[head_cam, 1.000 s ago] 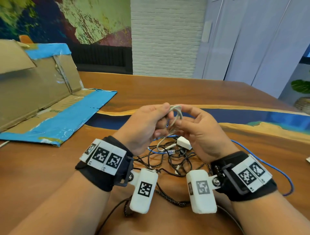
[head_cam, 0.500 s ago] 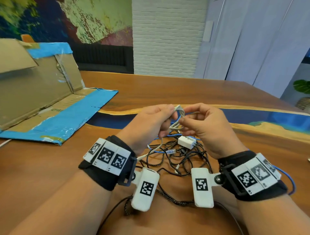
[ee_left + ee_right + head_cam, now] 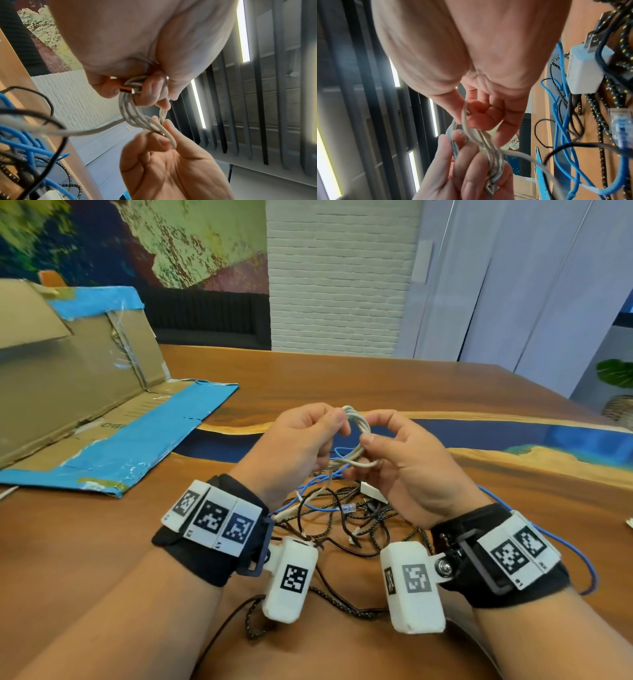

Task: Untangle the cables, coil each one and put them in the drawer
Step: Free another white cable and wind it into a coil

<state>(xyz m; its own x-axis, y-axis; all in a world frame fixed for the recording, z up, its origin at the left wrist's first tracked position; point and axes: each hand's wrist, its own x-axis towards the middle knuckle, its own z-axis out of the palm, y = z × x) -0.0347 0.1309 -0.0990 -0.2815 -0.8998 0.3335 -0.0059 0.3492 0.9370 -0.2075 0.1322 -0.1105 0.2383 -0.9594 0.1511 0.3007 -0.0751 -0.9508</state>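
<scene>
Both hands are raised above the table with a small coil of white cable (image 3: 358, 436) between them. My left hand (image 3: 301, 446) grips one side of the coil, its loops (image 3: 135, 117) and a metal plug end (image 3: 127, 90) pinched in the curled fingers. My right hand (image 3: 400, 460) pinches a strand of the same white cable (image 3: 477, 136) and holds it against the coil. The free white end trails down into a tangle of black braided cables (image 3: 346, 522), a blue cable (image 3: 318, 501) and a white charger plug (image 3: 373, 493) on the table.
An opened cardboard box with blue tape (image 3: 113, 440) lies at the left on the wooden table (image 3: 342, 378). The blue cable loops out past my right wrist (image 3: 589, 563). A black braided cable (image 3: 329, 594) runs toward the near edge. No drawer is in view.
The right hand has carried the white strand up and round the coil, adding to its loops. The left hand stays gripping the coil. Both hands sit slightly higher.
</scene>
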